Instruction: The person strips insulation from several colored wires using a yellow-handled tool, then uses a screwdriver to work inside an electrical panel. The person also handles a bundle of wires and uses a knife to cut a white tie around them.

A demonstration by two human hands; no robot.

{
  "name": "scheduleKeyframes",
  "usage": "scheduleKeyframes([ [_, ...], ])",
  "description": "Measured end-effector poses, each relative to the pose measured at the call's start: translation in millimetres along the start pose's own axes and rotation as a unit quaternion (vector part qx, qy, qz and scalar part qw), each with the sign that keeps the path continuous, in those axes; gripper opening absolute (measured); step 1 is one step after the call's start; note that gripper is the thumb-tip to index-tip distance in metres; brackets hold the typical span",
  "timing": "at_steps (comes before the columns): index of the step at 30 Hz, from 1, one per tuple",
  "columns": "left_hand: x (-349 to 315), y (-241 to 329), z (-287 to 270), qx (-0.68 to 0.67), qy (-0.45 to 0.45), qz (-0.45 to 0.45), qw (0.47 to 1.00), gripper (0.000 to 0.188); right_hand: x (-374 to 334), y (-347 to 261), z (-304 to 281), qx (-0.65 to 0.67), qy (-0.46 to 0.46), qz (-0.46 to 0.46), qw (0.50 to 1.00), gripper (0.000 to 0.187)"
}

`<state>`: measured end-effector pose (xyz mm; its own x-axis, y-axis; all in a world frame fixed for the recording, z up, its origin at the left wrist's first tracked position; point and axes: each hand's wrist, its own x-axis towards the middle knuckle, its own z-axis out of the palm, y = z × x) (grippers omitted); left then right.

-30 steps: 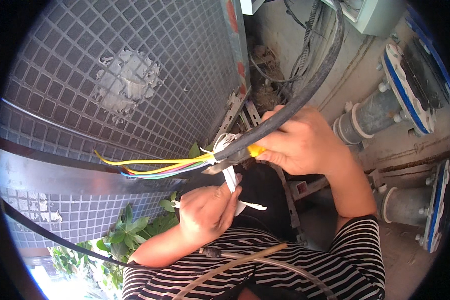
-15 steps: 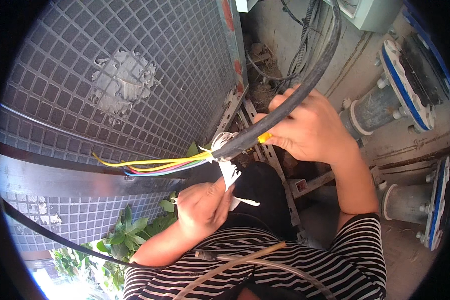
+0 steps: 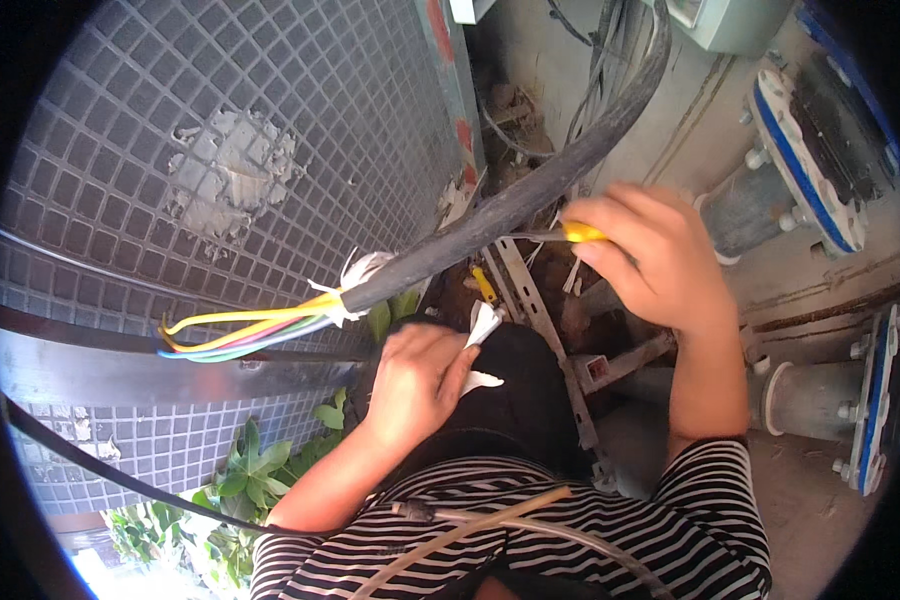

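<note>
A thick black cable (image 3: 500,212) runs down from the upper right. Out of its stripped end come yellow, green, blue and reddish insulated wires (image 3: 240,325), with white filler strands (image 3: 365,268) bunched where the sheath stops. Below the cable, apart from it, my left hand (image 3: 415,380) is closed round a crumpled white strip (image 3: 484,324) that looks like torn filler. To the right of the cable, my right hand (image 3: 655,255) grips a yellow-handled tool (image 3: 582,232) with a thin metal shaft pointing left; whether it is a screwdriver or a blade cannot be told.
On the left stands a dark tiled wall (image 3: 100,200) with a metal band (image 3: 120,355). Flanged pipes (image 3: 800,165) fill the right side. Below the cable lie a slotted metal angle (image 3: 530,300) and another yellow tool (image 3: 483,284). A leafy plant (image 3: 250,465) grows lower left.
The cable's end has swung left, away from my left hand. The white strip in that hand is now separate from the cable. My right hand has moved right and down, off the cable.
</note>
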<state>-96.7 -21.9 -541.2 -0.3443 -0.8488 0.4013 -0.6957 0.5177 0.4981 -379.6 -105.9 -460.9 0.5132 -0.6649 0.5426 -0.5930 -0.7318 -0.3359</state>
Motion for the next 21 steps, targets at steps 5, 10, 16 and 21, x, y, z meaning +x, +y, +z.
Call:
scheduleKeyframes([
  [5, 36.6, -21.9, 41.3, -0.144, -0.146, -0.164, 0.965, 0.01, -37.7, -14.1, 2.0, 0.411, 0.103, 0.082, 0.902, 0.046],
  [10, 78.7, -8.0, 38.8, -0.216, -0.075, -0.022, 0.973, 0.065, -44.7, -24.3, 7.7, 0.589, 0.065, 0.005, 0.806, 0.042],
  [16, 56.7, -43.7, -27.4, -0.438, 0.02, -0.242, 0.866, 0.033, -54.7, -22.0, 15.4, 0.635, 0.026, 0.025, 0.772, 0.043],
  [21, 40.0, 48.7, -119.1, -0.211, -0.198, -0.052, 0.956, 0.021, -65.0, -23.1, 33.7, 0.635, 0.041, 0.089, 0.766, 0.058],
])
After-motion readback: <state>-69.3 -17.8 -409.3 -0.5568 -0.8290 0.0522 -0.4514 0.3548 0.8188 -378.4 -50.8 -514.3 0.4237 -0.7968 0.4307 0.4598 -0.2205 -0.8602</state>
